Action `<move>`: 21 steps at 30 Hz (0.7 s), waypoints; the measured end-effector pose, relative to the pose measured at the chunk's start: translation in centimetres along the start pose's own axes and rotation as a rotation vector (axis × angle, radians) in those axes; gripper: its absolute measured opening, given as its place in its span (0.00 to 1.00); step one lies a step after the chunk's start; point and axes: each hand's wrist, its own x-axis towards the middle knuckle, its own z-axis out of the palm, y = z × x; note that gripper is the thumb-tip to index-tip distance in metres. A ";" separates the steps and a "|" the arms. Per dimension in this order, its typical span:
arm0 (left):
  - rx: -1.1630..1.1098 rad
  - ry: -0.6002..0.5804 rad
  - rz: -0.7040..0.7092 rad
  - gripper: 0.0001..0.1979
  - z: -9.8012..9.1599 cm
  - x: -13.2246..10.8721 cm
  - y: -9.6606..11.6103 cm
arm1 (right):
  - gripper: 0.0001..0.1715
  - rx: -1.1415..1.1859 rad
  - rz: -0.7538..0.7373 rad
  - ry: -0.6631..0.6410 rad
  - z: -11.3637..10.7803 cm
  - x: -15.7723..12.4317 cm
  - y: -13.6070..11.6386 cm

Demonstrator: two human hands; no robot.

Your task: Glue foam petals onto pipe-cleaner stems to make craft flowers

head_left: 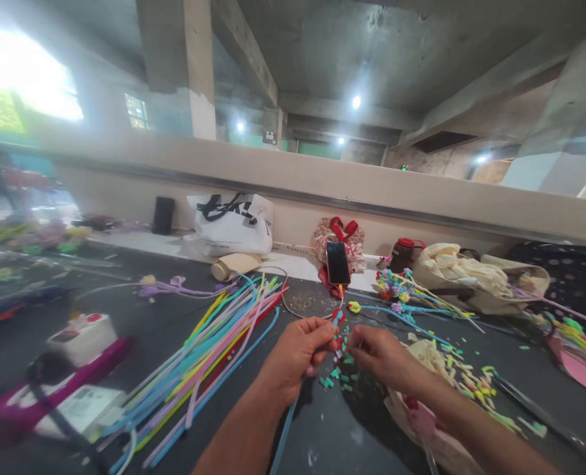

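My left hand (297, 349) is closed round a long blue stem (287, 429), whose lower end runs toward the bottom edge. A small red and blue flower-like head (339, 316) shows just above my left fingertips. To the right, my right hand (381, 349) is pinched, with its fingertips apart from the left ones; whatever lies between them is hidden. Small green and red pieces (337, 376) are scattered on the dark table between and below my hands. A fabric bag (396, 422) lies partly under my right forearm.
Many coloured stems (223, 356) lie in a bundle at left. A phone (338, 262) leans on a patterned bag at the back. Finished-looking flower stems (401, 290) and yellow bits (475, 382) lie right. A white box (82, 340) and white bag (233, 227) stand left.
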 end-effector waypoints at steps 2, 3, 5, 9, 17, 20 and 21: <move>-0.031 -0.025 -0.023 0.10 0.2 0.0 -0.1 | 0.06 0.183 0.044 0.029 -0.6 -0.5 -0.2; -0.051 -0.041 -0.033 0.09 0.3 0.0 -0.2 | 0.05 0.296 0.064 0.044 -0.9 -0.8 -0.4; -0.083 -0.080 -0.056 0.09 0.5 0.0 -0.4 | 0.03 0.497 0.091 0.066 -1.3 -1.5 -0.8; -0.096 -0.103 -0.113 0.10 0.9 0.0 -0.7 | 0.03 0.713 0.096 0.136 -1.1 -2.3 -1.3; -0.154 0.013 -0.071 0.10 2.4 0.0 -2.1 | 0.05 0.787 0.150 0.272 -0.4 -2.5 -1.6; -0.158 0.047 -0.053 0.08 2.6 0.1 -2.5 | 0.04 0.805 0.170 0.283 -0.4 -2.6 -1.8; -0.159 0.064 -0.043 0.08 2.6 0.1 -2.5 | 0.04 0.810 0.172 0.281 -0.4 -2.6 -1.9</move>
